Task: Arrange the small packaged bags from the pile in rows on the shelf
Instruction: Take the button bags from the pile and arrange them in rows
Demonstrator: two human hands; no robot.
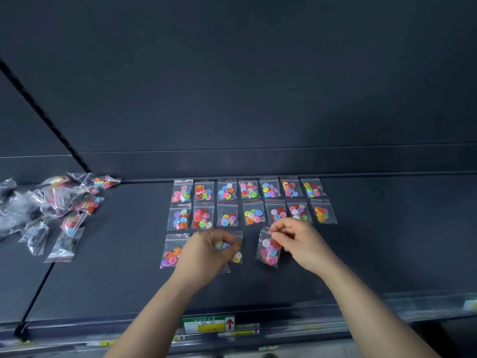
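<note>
At the front lip of the shelf a green price label is fixed. Just behind it, a button bag in the nearest row is gripped by the curled left hand, beside the row's first bag, which is laid flat with its long axis front to back. The top edge of a third bag is pinched by the right hand, its sealed end pointed toward the back wall. Farther back, a middle row and a back row of seven bags each are laid side by side, sealed ends rearward. The loose pile is heaped at far left.
</note>
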